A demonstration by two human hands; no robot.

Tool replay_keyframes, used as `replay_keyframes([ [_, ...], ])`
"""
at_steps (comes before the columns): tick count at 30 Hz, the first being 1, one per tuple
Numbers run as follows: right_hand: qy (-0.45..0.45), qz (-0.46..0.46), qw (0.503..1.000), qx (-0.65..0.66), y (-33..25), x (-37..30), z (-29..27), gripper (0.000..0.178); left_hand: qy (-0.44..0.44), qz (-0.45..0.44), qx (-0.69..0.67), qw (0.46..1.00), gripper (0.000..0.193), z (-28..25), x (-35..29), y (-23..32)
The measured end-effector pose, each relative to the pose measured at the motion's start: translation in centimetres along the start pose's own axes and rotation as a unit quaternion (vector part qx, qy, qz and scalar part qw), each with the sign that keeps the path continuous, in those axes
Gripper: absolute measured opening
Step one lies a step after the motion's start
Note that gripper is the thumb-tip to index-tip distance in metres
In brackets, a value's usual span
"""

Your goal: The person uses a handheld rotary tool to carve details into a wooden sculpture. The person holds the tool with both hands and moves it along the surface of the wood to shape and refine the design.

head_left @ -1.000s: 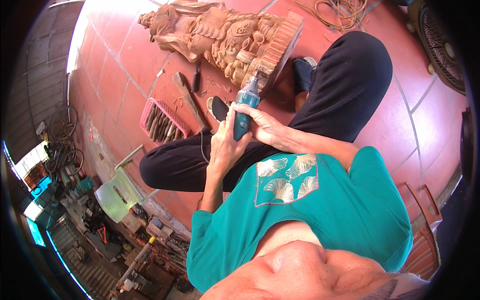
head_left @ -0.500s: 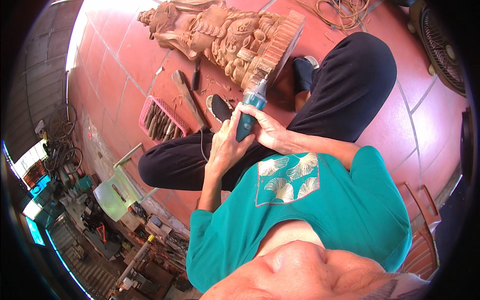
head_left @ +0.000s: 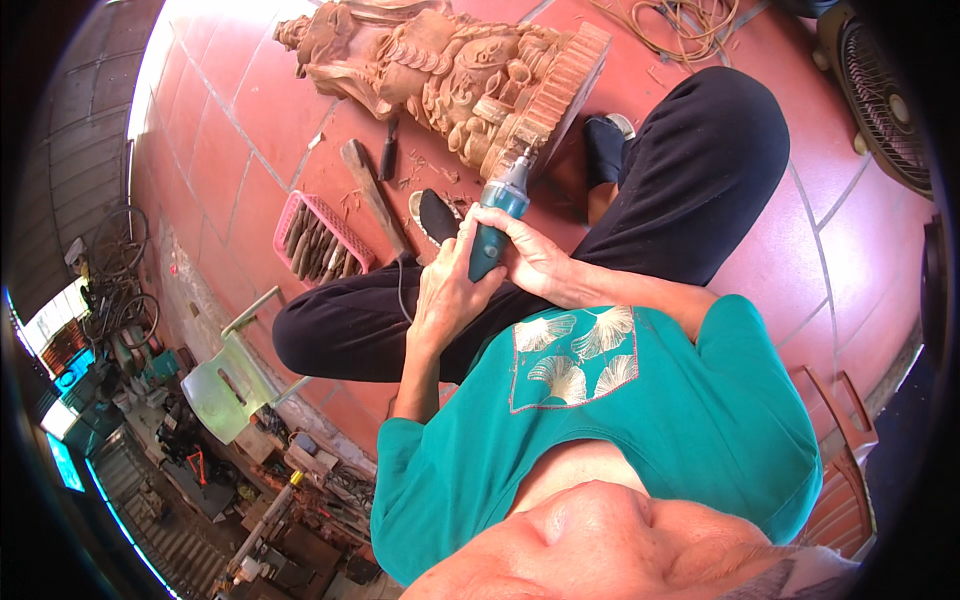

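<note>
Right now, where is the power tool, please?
In the head view, the power tool is above centre, held in the left hand and right hand, by the statue.

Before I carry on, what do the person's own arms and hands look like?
The left hand and right hand are bare, without gloves, and no watch or bracelet shows. The forearms are bare too. The left sleeve and right sleeve are plain teal green, loose and short.
</note>
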State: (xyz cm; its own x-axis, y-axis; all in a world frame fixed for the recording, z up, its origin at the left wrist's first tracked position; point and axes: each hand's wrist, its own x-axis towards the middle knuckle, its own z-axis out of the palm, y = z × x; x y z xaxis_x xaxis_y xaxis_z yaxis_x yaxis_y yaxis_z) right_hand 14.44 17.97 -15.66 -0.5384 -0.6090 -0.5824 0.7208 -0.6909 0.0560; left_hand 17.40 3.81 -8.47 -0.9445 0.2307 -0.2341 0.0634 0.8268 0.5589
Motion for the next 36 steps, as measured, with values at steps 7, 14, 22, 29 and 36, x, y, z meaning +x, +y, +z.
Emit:
replay_keyframes([
  [7, -0.008, 0.016, 1.000, -0.004, -0.1, 1.3, 0.0, 0.038, 0.019, -0.026, -0.001, 0.999, 0.089, 0.1, 0.0, 0.2],
  [14, -0.007, 0.035, 0.999, -0.006, -0.2, 1.5, -0.1, 0.039, 0.019, -0.031, 0.010, 0.999, 0.088, 0.2, 0.0, 0.1],
  [22, -0.013, 0.025, 0.999, 0.033, -0.2, 0.0, -0.4, 0.029, -0.007, 0.001, -0.002, 1.000, 0.088, -0.2, -0.1, 0.1],
  [29, -0.021, 0.020, 0.999, 0.029, 0.1, -0.4, -0.4, 0.027, -0.017, 0.007, 0.009, 1.000, 0.089, -0.4, -0.4, -0.3],
  [36, -0.004, 0.027, 0.999, -0.025, -0.3, 0.6, 0.8, 0.031, 0.025, -0.023, -0.016, 0.999, 0.090, -0.3, -0.2, 0.2],
])
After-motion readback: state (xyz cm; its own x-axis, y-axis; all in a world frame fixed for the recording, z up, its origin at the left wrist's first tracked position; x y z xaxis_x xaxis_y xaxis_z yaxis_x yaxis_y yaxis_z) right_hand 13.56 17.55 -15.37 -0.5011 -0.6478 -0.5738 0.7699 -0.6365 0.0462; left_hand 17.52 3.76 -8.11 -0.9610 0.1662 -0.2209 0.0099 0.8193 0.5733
